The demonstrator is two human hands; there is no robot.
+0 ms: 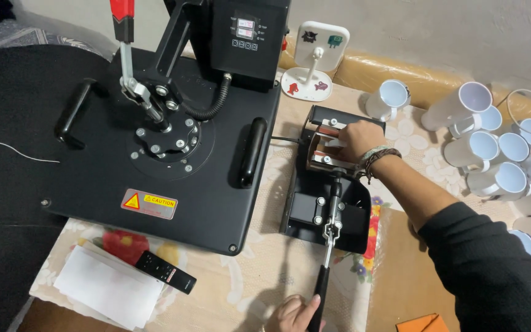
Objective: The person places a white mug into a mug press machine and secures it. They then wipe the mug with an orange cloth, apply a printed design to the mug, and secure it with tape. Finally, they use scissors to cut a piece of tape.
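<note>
The left hand [293, 315] closes around the black rod-shaped lever handle [318, 298] of the small black metal mug press [327, 212]. At the press's far end, the right hand [359, 140] grips a white mug [334, 142] lying in the curved brown heating cradle. Right of the press cluster glossy white ceramic mugs [493, 160], showing pale blue insides.

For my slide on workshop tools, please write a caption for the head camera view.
Left hand grips the mug press lever; right hand reaches into its heating sleeve, white mugs alongside.
</note>
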